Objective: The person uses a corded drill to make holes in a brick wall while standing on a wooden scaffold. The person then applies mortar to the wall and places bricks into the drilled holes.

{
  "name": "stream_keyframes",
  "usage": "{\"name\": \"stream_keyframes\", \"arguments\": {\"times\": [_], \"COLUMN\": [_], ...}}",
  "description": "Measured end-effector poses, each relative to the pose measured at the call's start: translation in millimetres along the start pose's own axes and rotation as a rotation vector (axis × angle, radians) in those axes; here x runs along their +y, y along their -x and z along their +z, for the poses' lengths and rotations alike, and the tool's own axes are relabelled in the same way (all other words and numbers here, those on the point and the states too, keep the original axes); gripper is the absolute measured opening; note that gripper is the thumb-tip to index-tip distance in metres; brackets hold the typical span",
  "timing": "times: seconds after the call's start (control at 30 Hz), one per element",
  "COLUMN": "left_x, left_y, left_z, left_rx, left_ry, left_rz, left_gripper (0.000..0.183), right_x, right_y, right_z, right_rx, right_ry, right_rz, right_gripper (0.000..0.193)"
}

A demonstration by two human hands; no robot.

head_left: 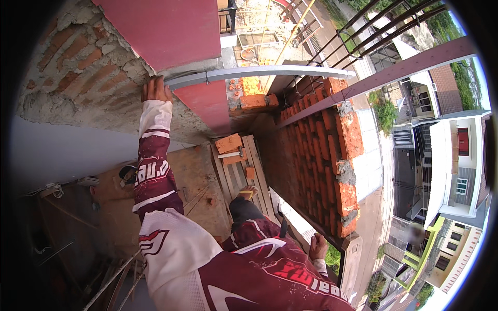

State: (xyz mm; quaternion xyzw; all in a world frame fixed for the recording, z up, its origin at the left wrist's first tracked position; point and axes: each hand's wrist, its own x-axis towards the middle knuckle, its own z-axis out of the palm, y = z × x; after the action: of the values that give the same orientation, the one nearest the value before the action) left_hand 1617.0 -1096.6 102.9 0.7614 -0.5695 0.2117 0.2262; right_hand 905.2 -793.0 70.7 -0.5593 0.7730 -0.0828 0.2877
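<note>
My left hand [156, 90] reaches up to the edge of a broken wall [78, 62] of bare brick and mortar. Its fingers are at the near end of a long grey metal bar [259, 71], which spans across to the top of a red brick wall [316, 150]. A thin wire is looped round the bar near my hand. Lower down on the right, beside the end of that brick wall, my right hand [318, 246] is closed, its fingers curled in. Whatever it may hold is hidden.
Below me, wooden planks [254, 155] carry loose bricks [228, 143] and a hammer [230, 154]. My sandalled foot [249, 193] stands on them. A long purplish beam [384, 75] slants across the brick wall. Steel rods [384, 26] jut out at top right; a street and houses lie beyond.
</note>
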Motion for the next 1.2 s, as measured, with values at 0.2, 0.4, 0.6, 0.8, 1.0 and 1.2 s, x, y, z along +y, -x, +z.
{"name": "stream_keyframes", "arguments": {"times": [0.2, 0.4, 0.6, 0.8, 1.0, 1.2], "left_x": [17.4, 16.8, 12.8, -0.3, -17.6, -22.4], "left_y": [-5.1, -9.7, -16.2, -25.5, -16.1, -20.1], "left_z": [2.2, -3.0, -4.5, -1.8, 16.8, 38.5], "left_rx": [-0.142, -0.205, -0.295, -0.429, -0.317, -0.336], "left_ry": [-0.22, -0.251, -0.261, -0.091, -0.021, 0.105], "left_rz": [0.016, 0.008, -0.028, -0.104, -0.081, -0.392], "left_gripper": [0.037, 0.043, 0.035, 0.034, 0.029, 0.034], "right_x": [58.6, 55.2, 23.9, 6.0, 12.6, 16.8], "right_y": [21.6, 23.4, -3.9, -32.0, -44.6, -27.5], "right_z": [-6.8, -21.3, -31.2, -38.7, -37.5, -27.8], "right_rx": [-0.343, -0.322, -0.34, -0.336, -0.258, -0.254], "right_ry": [0.204, 0.151, 0.215, 0.244, 0.194, 0.154], "right_rz": [0.309, 0.319, 0.23, 0.17, 0.128, 0.203], "right_gripper": [0.038, 0.041, 0.043, 0.041, 0.041, 0.042]}}
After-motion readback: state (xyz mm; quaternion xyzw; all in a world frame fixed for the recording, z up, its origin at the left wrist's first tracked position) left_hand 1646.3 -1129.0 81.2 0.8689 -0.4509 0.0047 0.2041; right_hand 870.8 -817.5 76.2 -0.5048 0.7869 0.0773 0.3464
